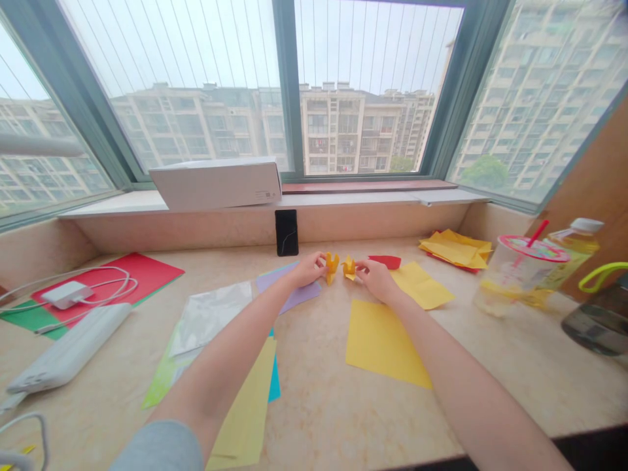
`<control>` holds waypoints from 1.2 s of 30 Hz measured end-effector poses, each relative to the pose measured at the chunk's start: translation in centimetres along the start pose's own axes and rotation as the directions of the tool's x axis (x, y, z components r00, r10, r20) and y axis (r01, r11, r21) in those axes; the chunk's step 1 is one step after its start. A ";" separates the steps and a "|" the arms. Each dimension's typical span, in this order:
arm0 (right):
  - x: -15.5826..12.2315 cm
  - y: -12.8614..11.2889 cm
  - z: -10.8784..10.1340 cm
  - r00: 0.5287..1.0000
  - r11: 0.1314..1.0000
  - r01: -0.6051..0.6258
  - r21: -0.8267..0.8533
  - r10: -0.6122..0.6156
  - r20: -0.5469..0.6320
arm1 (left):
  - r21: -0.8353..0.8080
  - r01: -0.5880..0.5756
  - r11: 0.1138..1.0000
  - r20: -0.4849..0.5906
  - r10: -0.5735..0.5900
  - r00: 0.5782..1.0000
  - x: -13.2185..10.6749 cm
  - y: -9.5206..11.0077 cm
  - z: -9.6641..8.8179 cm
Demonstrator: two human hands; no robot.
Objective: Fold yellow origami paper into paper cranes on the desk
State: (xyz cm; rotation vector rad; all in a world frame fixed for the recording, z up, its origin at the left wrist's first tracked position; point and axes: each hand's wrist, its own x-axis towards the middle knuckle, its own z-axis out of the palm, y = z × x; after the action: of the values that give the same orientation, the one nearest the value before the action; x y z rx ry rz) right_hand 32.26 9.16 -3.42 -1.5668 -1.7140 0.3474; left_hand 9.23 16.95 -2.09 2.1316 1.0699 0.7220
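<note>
Both my arms reach forward over a marble counter (318, 392). My left hand (308, 269) pinches a small orange folded paper figure (332, 266) that stands on the counter. My right hand (375, 277) pinches a second, yellow folded paper figure (349, 267) right beside the first. The two figures are close together but I cannot tell if they touch. A purple sheet (294, 288) lies under my left hand. A yellow sheet (385, 343) lies under my right forearm, and another yellow sheet (422, 285) is just right of my right hand.
A black phone (286, 232) leans on the wall behind the figures. Red folded paper (385, 261), a yellow paper pile (456, 248), a lidded cup (515, 275) and bottles (574, 252) are right. Left lie a clear sleeve (210, 314), power bank (73, 350), charger (66, 294), red sheet (142, 271).
</note>
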 end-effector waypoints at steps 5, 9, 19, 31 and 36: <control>-0.1 0.0 -0.1 1.000 1.000 0.006 0.010 -0.006 -0.003 | 0.061 0.009 0.998 -0.006 -0.008 1.000 -0.3 0.6 0.0; -0.1 0.1 0.0 1.000 1.000 0.008 0.022 -0.008 -0.005 | 0.091 -0.008 0.996 -0.008 0.009 1.000 -0.3 0.9 0.1; 0.1 0.3 0.1 1.000 1.000 -0.001 0.007 0.001 -0.017 | 0.140 -0.038 0.989 0.038 0.034 0.999 0.1 0.5 0.3; 0.1 0.4 0.2 1.000 1.000 -0.013 -0.017 0.012 -0.023 | 0.131 -0.042 0.990 0.212 0.013 0.977 0.6 -0.5 0.1; 0.1 0.5 0.5 1.000 1.000 -0.014 -0.025 0.014 -0.021 | 0.163 -0.020 0.986 0.244 -0.021 0.970 0.9 -0.3 -0.1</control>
State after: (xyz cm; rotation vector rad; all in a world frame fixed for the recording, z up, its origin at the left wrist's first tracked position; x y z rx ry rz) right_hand 32.31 9.52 -4.03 -1.5956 -1.6980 0.3163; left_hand 9.46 17.85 -2.10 2.2886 1.0244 0.3665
